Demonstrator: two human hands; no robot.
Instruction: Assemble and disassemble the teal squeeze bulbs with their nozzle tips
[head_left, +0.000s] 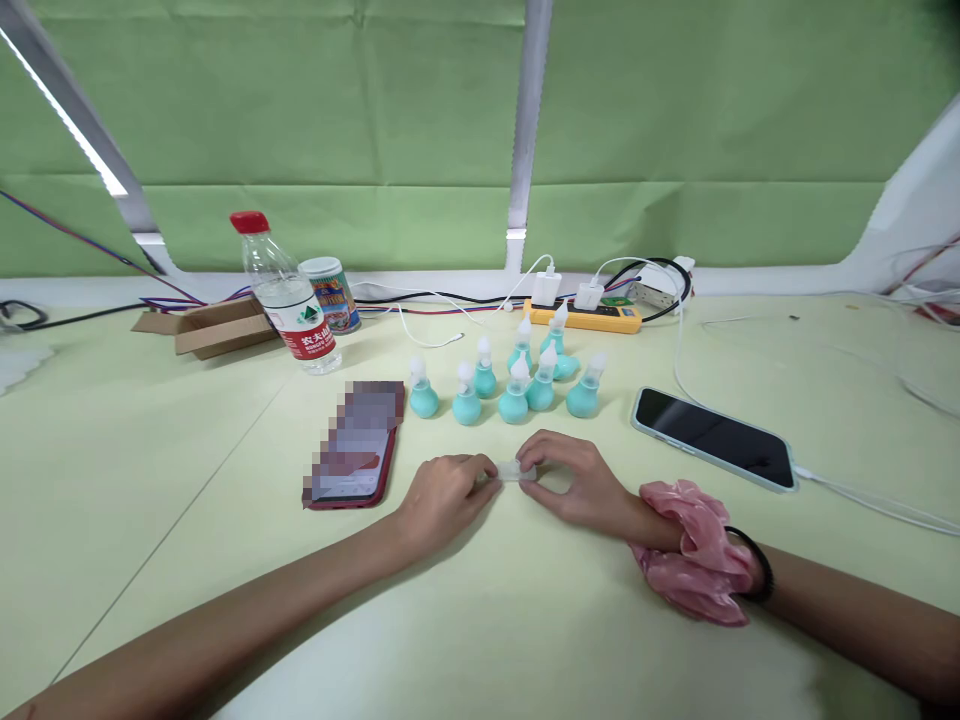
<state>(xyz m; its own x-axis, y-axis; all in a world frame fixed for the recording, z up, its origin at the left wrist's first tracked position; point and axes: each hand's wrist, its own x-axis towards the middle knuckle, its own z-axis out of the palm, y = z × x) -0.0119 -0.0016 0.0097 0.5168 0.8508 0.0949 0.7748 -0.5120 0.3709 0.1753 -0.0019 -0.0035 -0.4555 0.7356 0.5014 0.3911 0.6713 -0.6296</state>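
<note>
kinda cloudy whitish little piece (509, 470), our left hand (448, 500) and right hand (576, 482) pinching it, pale surface (480, 640), green panels (337, 110) beyond its far edge

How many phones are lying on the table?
2. The red-cased phone lies just beyond and to the left of the left hand. The pale-cased phone, with a white cable plugged in, lies beyond and to the right of the right hand.
</note>
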